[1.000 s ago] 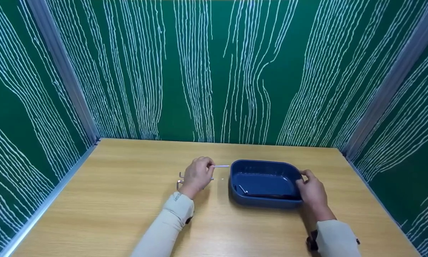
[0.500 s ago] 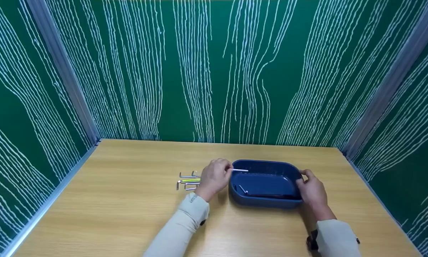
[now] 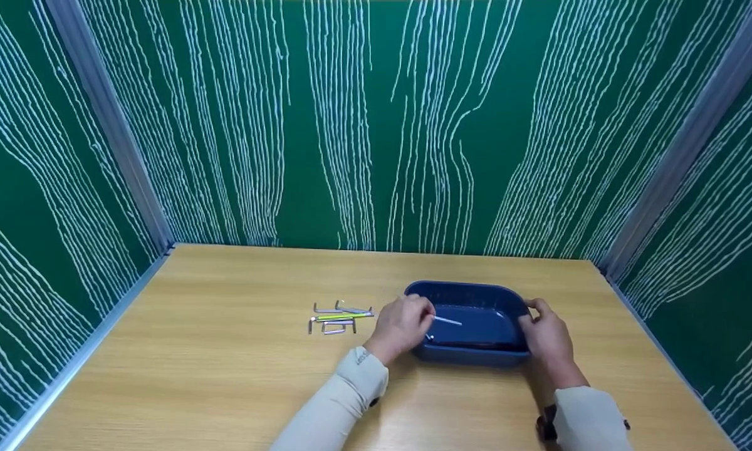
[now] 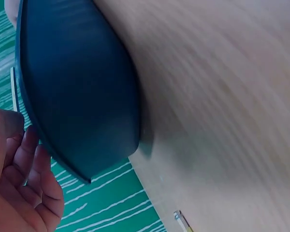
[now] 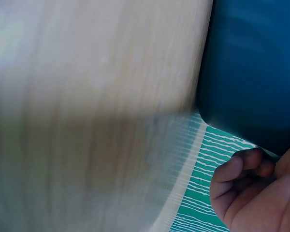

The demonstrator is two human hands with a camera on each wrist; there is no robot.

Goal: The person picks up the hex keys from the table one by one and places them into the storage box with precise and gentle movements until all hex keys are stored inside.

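Note:
My left hand (image 3: 402, 327) pinches a thin silver hex key (image 3: 449, 321) over the left end of a dark blue plastic tub (image 3: 476, 357). The key's straight shank points right, above the tub's floor; its other end is hidden in my fingers. My right hand (image 3: 550, 338) grips the tub's right end, thumb inside the rim and fingers curled outside the wall (image 5: 256, 67). One more hex key (image 3: 430, 338) lies in the tub's near left corner, mostly covered by my left hand. In the left wrist view the held key (image 4: 14, 89) shows beyond the rim.
Left of the tub, several silver hex keys (image 3: 338, 323) lie in a loose pile on the wooden table (image 3: 225, 376), a yellow-green stick (image 3: 335, 317) among them. Green panels (image 3: 326, 188) with white wavy lines enclose the table at the back and sides.
My left hand has carried the hex key right, from beside the tub to over its inside, uncovering the pile on the table. My right hand has stayed at the tub's right end.

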